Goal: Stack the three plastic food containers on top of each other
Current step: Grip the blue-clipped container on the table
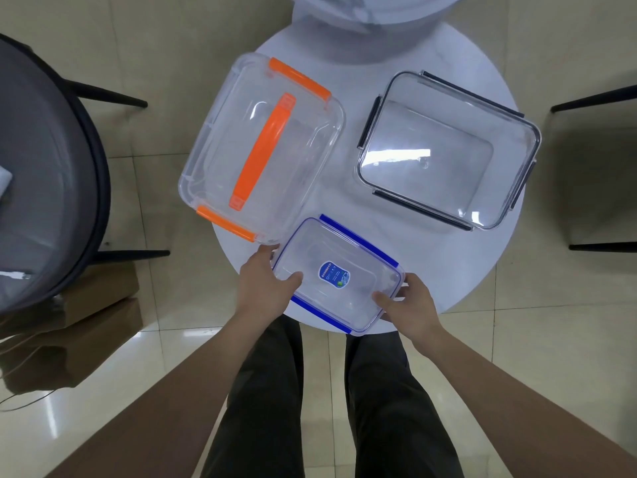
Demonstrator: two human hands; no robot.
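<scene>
Three clear plastic containers sit apart on a small round white table. The largest, at the far left, has orange clips and an orange handle. A container with dark grey clips lies at the far right. The smallest, with blue clips and a blue label, is nearest me at the table's front edge. My left hand grips its left side with the thumb on the lid. My right hand holds its right corner.
A grey upholstered chair with black legs stands to the left, and a dark chair to the right. A brown cardboard box lies on the shiny tiled floor at left. My legs are below the table's front edge.
</scene>
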